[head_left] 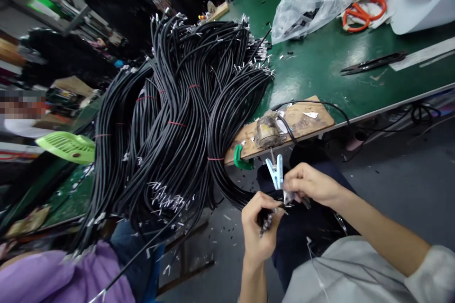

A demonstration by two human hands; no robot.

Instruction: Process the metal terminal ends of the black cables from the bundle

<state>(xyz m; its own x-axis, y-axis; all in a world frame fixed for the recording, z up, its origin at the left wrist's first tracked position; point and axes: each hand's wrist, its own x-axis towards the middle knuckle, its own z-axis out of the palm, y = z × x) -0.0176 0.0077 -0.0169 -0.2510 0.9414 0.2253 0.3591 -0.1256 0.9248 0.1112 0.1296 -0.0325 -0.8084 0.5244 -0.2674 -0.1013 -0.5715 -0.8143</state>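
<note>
My left hand (256,227) is wrapped around the end of a bundle of black cables (229,182). Stripped, silvery ends stick out between its fingers. Close beside it, my right hand (314,184) is pinched at the cable ends; something pale shows at its fingertips, too blurred to name. Just above the hands, a light blue clothespin (276,173) sits on the shaft of a small, grimy motor (267,132). That motor is fixed to a wooden board (316,116) at the table edge, next to a green clamp (242,158).
A large heap of tied black cables (177,94) covers the left part of the green table (309,71). Behind lie a clear plastic bag (309,0), orange-handled scissors (362,14) and dark tweezers-like snips (373,62). Another person's purple sleeve (71,277) is at lower left.
</note>
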